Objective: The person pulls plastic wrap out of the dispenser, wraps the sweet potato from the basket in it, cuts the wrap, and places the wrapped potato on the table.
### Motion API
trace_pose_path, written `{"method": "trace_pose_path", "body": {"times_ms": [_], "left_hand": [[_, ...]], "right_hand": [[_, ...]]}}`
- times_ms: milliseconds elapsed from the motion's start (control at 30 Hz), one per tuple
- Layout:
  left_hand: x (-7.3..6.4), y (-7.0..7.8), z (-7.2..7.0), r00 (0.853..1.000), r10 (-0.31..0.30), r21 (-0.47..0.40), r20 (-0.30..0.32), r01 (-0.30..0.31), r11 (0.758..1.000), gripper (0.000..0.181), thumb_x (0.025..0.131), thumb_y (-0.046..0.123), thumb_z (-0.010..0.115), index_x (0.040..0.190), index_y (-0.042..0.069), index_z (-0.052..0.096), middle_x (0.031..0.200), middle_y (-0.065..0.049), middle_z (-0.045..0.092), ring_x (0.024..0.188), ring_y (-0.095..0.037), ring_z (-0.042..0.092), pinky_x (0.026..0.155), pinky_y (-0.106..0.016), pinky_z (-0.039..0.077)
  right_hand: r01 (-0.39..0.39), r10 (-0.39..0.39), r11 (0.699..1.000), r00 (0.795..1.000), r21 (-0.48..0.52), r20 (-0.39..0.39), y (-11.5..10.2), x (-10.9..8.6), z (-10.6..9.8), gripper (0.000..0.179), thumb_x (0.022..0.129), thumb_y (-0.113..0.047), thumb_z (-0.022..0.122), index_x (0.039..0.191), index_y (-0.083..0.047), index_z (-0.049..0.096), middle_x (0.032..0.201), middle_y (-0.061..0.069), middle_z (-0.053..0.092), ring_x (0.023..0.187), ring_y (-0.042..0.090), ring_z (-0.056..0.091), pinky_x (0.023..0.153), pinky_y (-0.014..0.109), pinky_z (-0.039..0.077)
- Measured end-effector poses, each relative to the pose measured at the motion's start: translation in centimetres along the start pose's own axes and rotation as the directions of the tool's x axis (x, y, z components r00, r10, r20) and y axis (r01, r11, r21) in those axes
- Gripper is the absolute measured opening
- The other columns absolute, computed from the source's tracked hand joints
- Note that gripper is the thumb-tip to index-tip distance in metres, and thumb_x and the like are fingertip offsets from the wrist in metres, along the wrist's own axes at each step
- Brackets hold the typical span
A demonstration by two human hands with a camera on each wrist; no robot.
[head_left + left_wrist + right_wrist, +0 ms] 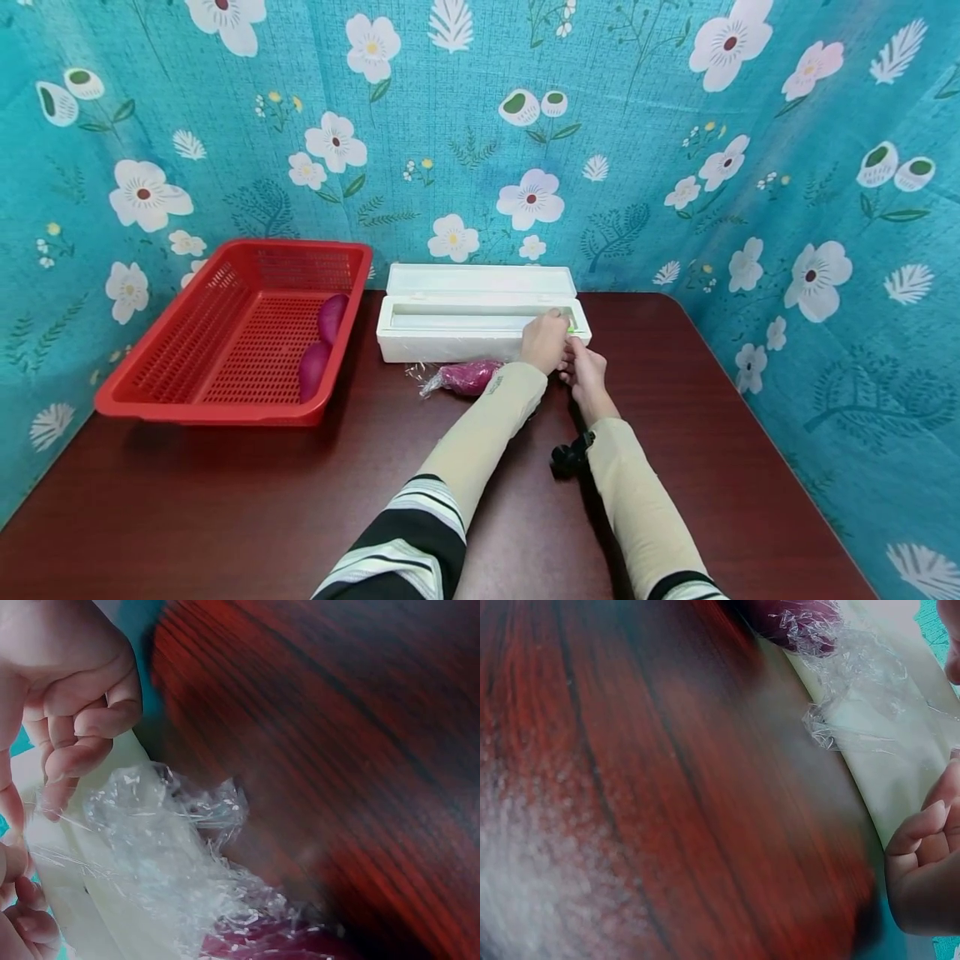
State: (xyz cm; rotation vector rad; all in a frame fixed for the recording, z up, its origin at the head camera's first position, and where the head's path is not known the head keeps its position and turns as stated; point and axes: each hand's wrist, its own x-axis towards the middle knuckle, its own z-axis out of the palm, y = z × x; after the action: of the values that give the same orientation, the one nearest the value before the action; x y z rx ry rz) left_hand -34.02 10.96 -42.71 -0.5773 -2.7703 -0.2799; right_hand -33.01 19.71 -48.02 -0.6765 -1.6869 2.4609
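Note:
My left hand point(547, 340) is over the right end of a long white cling film box point(457, 346), whose lid stands raised. Close beside it, my right hand point(587, 371) has its fingers curled at the box's front right corner. Thin strands of cling film point(169, 847) stretch toward the fingertips of both hands, which appear to pinch it. Between the hands shows a bit of green point(572, 329). A purple sweet potato-like object point(468, 377), wrapped in crumpled film, lies against the box's front. In the right wrist view, my left hand is mostly cut off.
A red plastic basket point(232, 412) stands at the left with two more purple objects point(315, 367) along its right side. Behind the dark wooden table point(225, 508) hangs a teal floral cloth point(450, 142). A small black device point(572, 457) is at my right wrist.

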Motion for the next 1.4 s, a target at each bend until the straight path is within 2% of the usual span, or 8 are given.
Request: {"method": "trace_pose_path", "body": {"times_ms": [133, 300, 667, 1200, 1400], "left_hand": [[-0.1, -0.1, 0.3, 1.000, 0.003, 0.040, -0.014, -0.003, 0.999, 0.016, 0.089, 0.017, 0.053, 0.096, 0.015, 0.066, 0.090, 0.003, 0.058, 0.077, -0.013, 0.059, 0.059, -0.027, 0.048], [-0.1, -0.2, 0.6, 0.999, 0.001, 0.086, -0.045, 0.002, 0.996, 0.013, 0.085, 0.019, 0.058, 0.094, 0.017, 0.067, 0.088, 0.005, 0.058, 0.075, -0.013, 0.060, 0.056, -0.028, 0.048], [-0.6, -1.2, 0.6, 0.997, 0.000, 0.123, -0.081, 0.010, 0.992, 0.011, 0.082, 0.015, 0.063, 0.092, 0.015, 0.065, 0.085, 0.003, 0.057, 0.070, -0.013, 0.059, 0.053, -0.028, 0.047], [-1.6, -3.0, 0.0, 0.997, 0.045, 0.114, -0.070, -0.037, 0.993, 0.011, 0.082, 0.011, 0.061, 0.092, 0.015, 0.065, 0.087, 0.003, 0.058, 0.073, -0.012, 0.059, 0.057, -0.027, 0.048], [-1.7, -3.8, 0.1, 0.993, 0.019, 0.047, -0.113, -0.014, 0.999, 0.014, 0.082, 0.012, 0.060, 0.092, 0.019, 0.067, 0.087, 0.005, 0.060, 0.073, -0.011, 0.060, 0.056, -0.027, 0.048]], "right_hand": [[-0.012, 0.012, 1.000, 1.000, -0.001, 0.001, 0.1, 0.0, -0.1, 0.020, 0.078, -0.019, 0.060, 0.060, -0.010, 0.060, 0.049, -0.004, 0.053, 0.038, 0.007, 0.046, 0.036, 0.020, 0.033], [-0.016, 0.016, 1.000, 1.000, -0.005, 0.006, 0.1, 0.1, -0.2, 0.021, 0.079, -0.020, 0.061, 0.060, -0.012, 0.059, 0.049, -0.004, 0.053, 0.038, 0.007, 0.046, 0.036, 0.019, 0.034], [-0.011, 0.011, 1.000, 0.999, -0.013, 0.032, -0.1, 0.1, -0.1, 0.024, 0.080, -0.021, 0.061, 0.057, -0.011, 0.060, 0.049, -0.004, 0.056, 0.038, 0.006, 0.047, 0.037, 0.019, 0.035], [-0.015, 0.015, 0.999, 1.000, -0.042, -0.002, 0.0, 0.3, -0.1, 0.025, 0.079, -0.022, 0.062, 0.057, -0.011, 0.061, 0.049, -0.003, 0.056, 0.038, 0.007, 0.047, 0.037, 0.019, 0.034], [-0.021, 0.022, 0.998, 1.000, -0.055, 0.003, -0.1, 0.3, -0.1, 0.027, 0.080, -0.024, 0.062, 0.056, -0.012, 0.061, 0.050, -0.004, 0.057, 0.040, 0.006, 0.047, 0.038, 0.019, 0.035]]}}
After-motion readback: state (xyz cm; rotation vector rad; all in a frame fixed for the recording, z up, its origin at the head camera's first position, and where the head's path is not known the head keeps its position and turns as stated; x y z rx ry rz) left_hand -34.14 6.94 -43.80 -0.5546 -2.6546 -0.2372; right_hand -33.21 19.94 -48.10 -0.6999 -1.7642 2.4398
